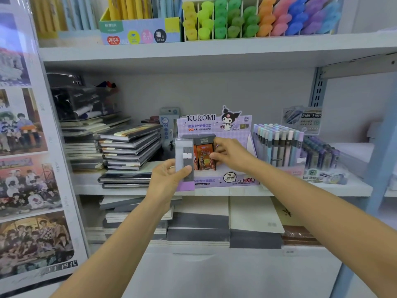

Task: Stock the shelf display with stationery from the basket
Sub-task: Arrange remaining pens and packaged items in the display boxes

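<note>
A purple Kuromi display box [217, 125] for pencil leads stands on the middle shelf [322, 188]. Orange lead packs [204, 157] stand upright inside it. My right hand [229, 154] reaches into the box and pinches the right edge of an orange pack. My left hand [169, 179] holds a clear, grey lead case [185, 160] with a purple bottom, upright just in front of the box's left side. The basket is out of view.
Stacked notebooks [129, 147] lie left of the box. A pastel pen display [279, 145] stands to its right. Highlighters [257, 16] and a pen box [139, 29] fill the upper shelf. Paper pads [214, 222] lie below. A poster panel [25, 168] runs along the left.
</note>
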The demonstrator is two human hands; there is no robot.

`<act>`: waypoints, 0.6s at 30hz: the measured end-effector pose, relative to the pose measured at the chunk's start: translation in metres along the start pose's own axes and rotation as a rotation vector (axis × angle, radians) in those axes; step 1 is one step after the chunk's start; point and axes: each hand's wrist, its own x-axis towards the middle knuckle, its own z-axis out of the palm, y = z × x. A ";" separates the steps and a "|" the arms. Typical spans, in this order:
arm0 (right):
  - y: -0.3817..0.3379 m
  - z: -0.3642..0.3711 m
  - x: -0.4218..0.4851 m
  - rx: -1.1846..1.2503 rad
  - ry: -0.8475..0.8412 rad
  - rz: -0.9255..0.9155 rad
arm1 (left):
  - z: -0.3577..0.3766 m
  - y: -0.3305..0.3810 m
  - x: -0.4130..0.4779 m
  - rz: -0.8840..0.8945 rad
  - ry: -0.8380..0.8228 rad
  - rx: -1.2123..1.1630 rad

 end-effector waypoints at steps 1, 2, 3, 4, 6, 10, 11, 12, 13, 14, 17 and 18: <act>0.000 0.002 0.000 -0.034 0.028 0.003 | 0.000 0.000 0.000 0.001 -0.001 0.000; 0.000 0.005 -0.001 -0.066 0.072 0.003 | 0.000 0.000 0.001 0.001 -0.003 -0.001; 0.000 0.008 -0.002 -0.081 0.122 -0.007 | -0.001 0.000 0.001 -0.002 -0.004 -0.003; 0.001 0.010 -0.004 -0.082 0.174 -0.036 | -0.001 0.000 0.001 -0.005 -0.003 -0.004; 0.000 0.012 -0.008 -0.103 0.265 -0.139 | -0.001 0.000 0.001 -0.008 -0.005 0.000; -0.005 0.007 -0.005 -0.232 0.343 -0.247 | -0.001 0.001 0.001 -0.002 -0.018 0.015; -0.006 0.006 -0.003 -0.252 0.361 -0.240 | -0.001 0.002 0.002 -0.003 -0.014 0.020; -0.006 0.005 -0.003 -0.259 0.376 -0.227 | -0.001 0.002 0.002 -0.004 -0.007 0.024; -0.005 0.005 -0.004 -0.261 0.384 -0.214 | 0.000 0.003 0.001 -0.007 0.000 0.027; -0.003 0.006 -0.006 -0.263 0.385 -0.203 | 0.000 0.003 0.001 -0.009 0.007 0.032; -0.002 0.003 -0.014 -0.220 0.374 -0.192 | -0.001 0.007 -0.002 -0.014 -0.004 0.054; -0.003 0.001 -0.016 -0.170 0.378 -0.210 | -0.001 0.008 -0.003 -0.014 -0.022 0.049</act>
